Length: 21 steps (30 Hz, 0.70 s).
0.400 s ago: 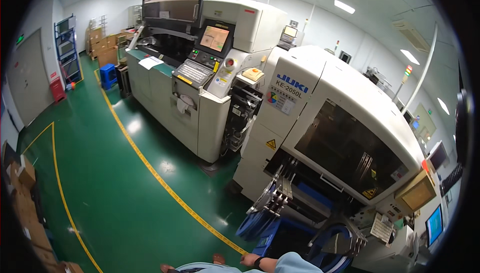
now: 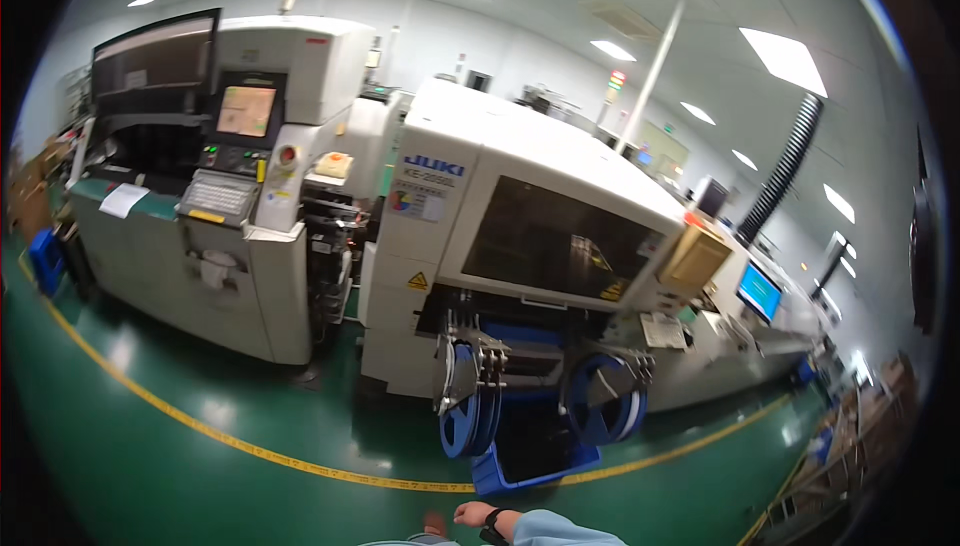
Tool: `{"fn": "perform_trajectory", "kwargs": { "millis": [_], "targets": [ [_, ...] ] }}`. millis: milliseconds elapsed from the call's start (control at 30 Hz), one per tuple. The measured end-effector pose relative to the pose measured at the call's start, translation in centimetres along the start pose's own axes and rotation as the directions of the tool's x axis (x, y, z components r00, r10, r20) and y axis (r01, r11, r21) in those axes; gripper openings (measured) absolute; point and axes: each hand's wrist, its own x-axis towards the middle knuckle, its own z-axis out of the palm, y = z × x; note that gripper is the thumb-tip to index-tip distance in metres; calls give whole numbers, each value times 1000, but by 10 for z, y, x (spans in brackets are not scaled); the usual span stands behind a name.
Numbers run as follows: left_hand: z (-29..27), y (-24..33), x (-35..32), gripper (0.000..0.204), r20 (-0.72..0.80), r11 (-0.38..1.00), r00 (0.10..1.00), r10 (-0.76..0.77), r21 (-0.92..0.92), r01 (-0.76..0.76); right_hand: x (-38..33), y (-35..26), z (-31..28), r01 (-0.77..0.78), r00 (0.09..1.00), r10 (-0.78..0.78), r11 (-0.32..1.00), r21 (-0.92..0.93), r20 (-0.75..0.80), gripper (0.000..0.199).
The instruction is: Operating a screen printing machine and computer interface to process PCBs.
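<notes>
Low in the picture, my right hand point(image 2: 473, 514) hangs over the green floor, with a dark band round its wrist and a light blue sleeve behind it. Its fingers look curled in, and nothing shows in them. It touches nothing; nearest ahead is a blue plastic bin point(image 2: 540, 480) on the floor. Above the bin, blue tape reels point(image 2: 470, 416) hang on metal feeders at the front of a white machine point(image 2: 420, 246). Another blue reel point(image 2: 605, 401) hangs to their right. My left hand does not show.
A second white machine point(image 2: 230, 296) with a keyboard and a lit screen point(image 2: 248, 111) stands at the left. Yellow tape point(image 2: 300, 466) runs along the floor. At the right are a blue-lit monitor point(image 2: 760, 291) and a loaded rack point(image 2: 850, 446). A blue stool point(image 2: 46, 261) stands far left.
My view has swung to the right, so the machines sit further left and the rack at the right has come into view. My right hand still hangs low, holding nothing that shows.
</notes>
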Motion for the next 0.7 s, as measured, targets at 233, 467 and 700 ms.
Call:
{"fn": "perform_trajectory", "kwargs": {
  "millis": [233, 467, 700],
  "targets": [
    [-149, 204, 168, 30, -122, 839, 830, 544, 74, -539, -35, -36, 65, -136, 980, 175, 934, 331, -91, 33],
    [-122, 329, 104, 31, 38, 585, 620, 783, 294, -756, 84, 48, 199, -34, 977, 68, 985, -172, 200, 44],
    [-200, 183, 168, 38, -127, 990, 987, 98, -85, -109, 254, -153, 25, -164, 982, 182, 957, -240, 56, 45]
  ]
}}
